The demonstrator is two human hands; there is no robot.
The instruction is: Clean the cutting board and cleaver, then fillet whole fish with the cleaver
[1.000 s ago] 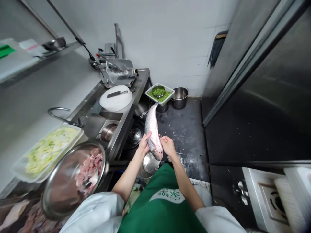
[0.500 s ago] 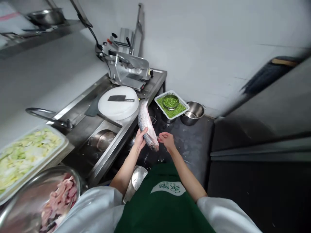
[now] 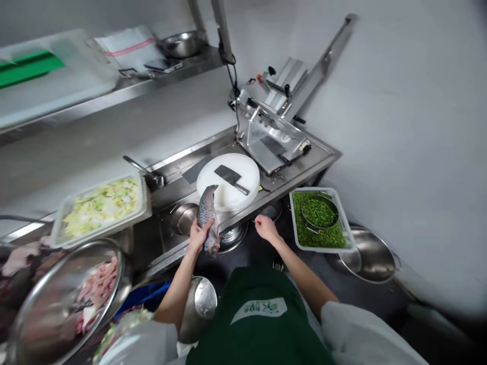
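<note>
My left hand (image 3: 198, 236) is wrapped round a fish (image 3: 207, 210) with grey scales. The fish hangs at the front edge of the counter with its tail end pointing up and away from me, over the near side of a round white chopping board (image 3: 229, 199). On that board lies a cleaver (image 3: 227, 174) with a dark blade. Apart from the fish, to its right, my right hand (image 3: 266, 229) is closed in the air; whatever it may grip is hidden.
A tub of chopped cabbage (image 3: 102, 203) and a steel bowl of raw meat (image 3: 49, 304) stand left. A slicer (image 3: 270, 147) sits behind the board. To the right are a tray of chopped greens (image 3: 299, 223) and a steel pot (image 3: 375, 258). A shelf (image 3: 152, 81) runs above.
The view has swung left, so the counter and tray sit further right. My left hand has carried the fish towards the sink side; my right hand has moved away from the fish.
</note>
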